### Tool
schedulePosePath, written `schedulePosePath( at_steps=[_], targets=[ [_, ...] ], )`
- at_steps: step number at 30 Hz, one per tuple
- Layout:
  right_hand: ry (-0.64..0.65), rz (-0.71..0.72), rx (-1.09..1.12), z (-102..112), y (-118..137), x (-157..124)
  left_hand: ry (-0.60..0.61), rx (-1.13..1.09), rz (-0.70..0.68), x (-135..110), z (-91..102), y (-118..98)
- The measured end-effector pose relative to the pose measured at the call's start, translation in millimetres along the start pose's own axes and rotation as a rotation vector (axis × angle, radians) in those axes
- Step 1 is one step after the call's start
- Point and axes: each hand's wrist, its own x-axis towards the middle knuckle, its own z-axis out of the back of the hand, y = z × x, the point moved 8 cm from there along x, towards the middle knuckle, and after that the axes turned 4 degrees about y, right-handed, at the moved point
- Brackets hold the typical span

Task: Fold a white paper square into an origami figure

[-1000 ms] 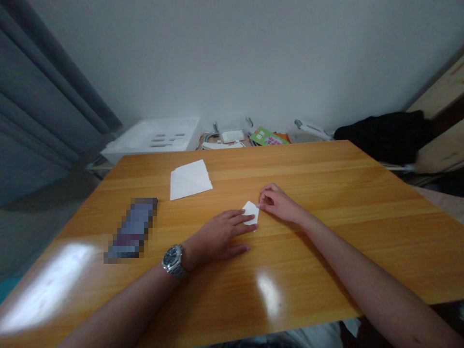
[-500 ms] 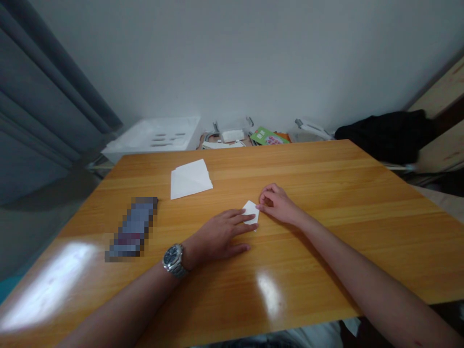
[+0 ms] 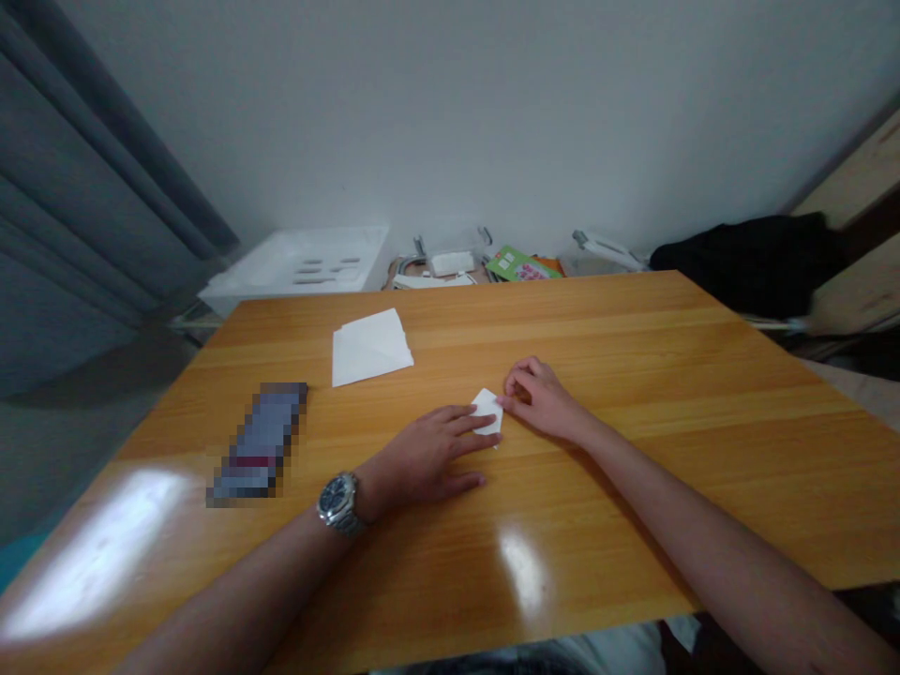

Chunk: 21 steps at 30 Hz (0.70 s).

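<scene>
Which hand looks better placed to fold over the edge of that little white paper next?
Probably the right hand: its curled fingertips pinch the right edge of the small white paper, while the left hand lies flat, fingers pressing the paper onto the table, seemingly steadying it.

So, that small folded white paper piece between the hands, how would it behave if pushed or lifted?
Probably very light: the small folded white paper piece looks thin and lies flat under the fingertips of the left hand. Likely slides easily, since the glossy wooden table shows glare. Its folds should make it stiffer than the larger white sheet, yet easily creased.
</scene>
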Motion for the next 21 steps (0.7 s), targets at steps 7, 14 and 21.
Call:
schedulePosePath(
  at_steps=[7,14,21],
  targets=[
    [0.054,-0.004,-0.018,-3.4,2.1,-0.6,0.011,0.01,-0.025,-1.1,-1.4,1.5],
    [0.036,-0.01,-0.015,-2.5,1.9,0.8,0.029,0.006,-0.036,-2.5,-0.1,-0.5],
    [-0.004,-0.016,-0.038,-3.1,-1.4,1.8,0.004,-0.02,-0.036,-2.6,1.6,-1.2]
  ],
)
